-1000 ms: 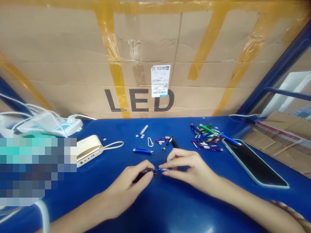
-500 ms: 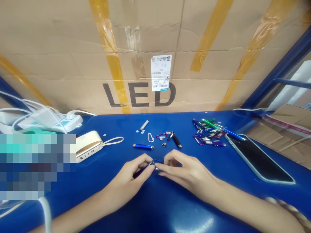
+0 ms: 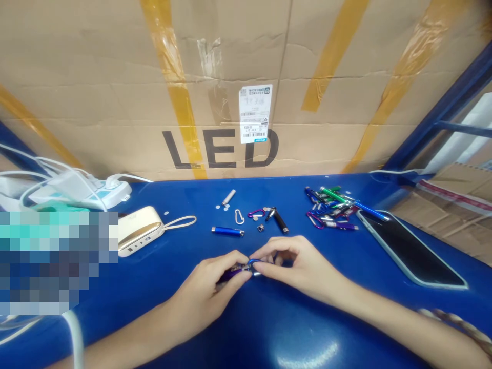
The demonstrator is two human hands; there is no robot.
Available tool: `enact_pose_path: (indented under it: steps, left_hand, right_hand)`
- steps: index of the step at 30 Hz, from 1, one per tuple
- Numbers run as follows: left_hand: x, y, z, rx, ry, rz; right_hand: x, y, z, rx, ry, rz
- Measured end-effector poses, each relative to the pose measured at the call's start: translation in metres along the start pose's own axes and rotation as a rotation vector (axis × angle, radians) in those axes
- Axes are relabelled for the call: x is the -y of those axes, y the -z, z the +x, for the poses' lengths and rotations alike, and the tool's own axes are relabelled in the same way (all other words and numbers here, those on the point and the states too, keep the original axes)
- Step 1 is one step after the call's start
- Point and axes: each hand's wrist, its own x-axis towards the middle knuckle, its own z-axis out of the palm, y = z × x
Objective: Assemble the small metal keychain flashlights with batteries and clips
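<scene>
My left hand [image 3: 213,289] is closed around a small purple flashlight [image 3: 229,274], with most of its body hidden by the fingers. At the flashlight's metal end, my right hand [image 3: 307,264] pinches a blue carabiner [image 3: 252,263] between thumb and forefinger. The fingertips of both hands nearly meet there. Just beyond them lie a blue metal tube [image 3: 227,231], a silver carabiner [image 3: 239,217], a purple carabiner [image 3: 253,213], a small metal piece [image 3: 260,227] and a black flashlight [image 3: 280,221]. Behind these rest a silver tube [image 3: 229,197] and several small round discs.
A pile of coloured flashlights with carabiners [image 3: 332,210] lies at right, beside a phone [image 3: 415,251]. At left are a cream power bank [image 3: 140,230] with a strap loop, a white power strip [image 3: 115,193] and cables. A large cardboard box [image 3: 115,102] stands behind the blue table.
My right thumb and forefinger have closed on the blue carabiner, where the fingers were stretched beside it before. Both hands have shifted slightly right.
</scene>
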Motion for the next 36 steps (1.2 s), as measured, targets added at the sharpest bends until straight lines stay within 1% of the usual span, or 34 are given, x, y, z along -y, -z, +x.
enact_pose_path:
  steps: [3,4,7,9,12,14,17,19,21,24,27,29,31,33,36]
  left_hand:
    - [0.001,-0.002,0.002,-0.058,0.002,-0.006]
    - [0.002,-0.002,0.003,-0.086,0.007,-0.003]
    - [0.002,0.000,0.004,-0.150,-0.001,0.023]
    - [0.003,0.001,0.004,-0.195,-0.009,0.039]
    - [0.003,0.002,0.003,-0.232,-0.021,0.043]
    - [0.003,0.001,0.002,-0.214,-0.023,0.041]
    - [0.000,-0.001,0.002,-0.178,0.007,0.022]
    - [-0.003,-0.002,0.000,-0.156,0.046,-0.009]
    - [-0.008,-0.001,-0.003,-0.127,0.085,-0.042]
    - [-0.011,0.001,-0.006,-0.097,0.130,-0.056]
    - [-0.010,0.001,-0.005,-0.101,0.155,-0.043]
    - [-0.008,0.001,-0.003,-0.125,0.159,-0.048]
    - [-0.007,0.001,-0.001,-0.138,0.151,-0.059]
    - [-0.006,0.002,0.000,-0.126,0.145,-0.097]
    - [-0.007,0.003,0.000,-0.025,0.189,-0.214]
  right_hand:
    - [-0.004,0.002,0.002,0.029,-0.096,0.065]
    - [-0.004,0.003,0.002,0.022,-0.090,0.067]
    - [-0.002,0.007,0.003,-0.023,-0.005,0.007]
    - [0.000,0.008,0.003,-0.006,-0.038,0.015]
    - [0.003,0.005,0.003,0.029,-0.156,0.151]
    - [0.004,0.002,0.002,0.001,-0.161,0.235]
    - [0.002,-0.003,0.001,-0.049,-0.132,0.273]
    - [0.001,-0.004,0.000,-0.044,-0.113,0.257]
    - [-0.001,-0.004,-0.001,-0.021,-0.059,0.214]
    - [-0.001,-0.002,-0.001,-0.030,0.133,0.069]
    - [-0.001,0.000,-0.002,-0.098,0.347,-0.092]
    - [-0.002,0.001,-0.002,-0.149,0.434,-0.174]
    - [-0.004,0.001,-0.001,-0.173,0.460,-0.229]
    - [-0.006,0.001,0.000,-0.161,0.423,-0.225]
    - [-0.009,0.000,0.002,-0.085,0.324,-0.152]
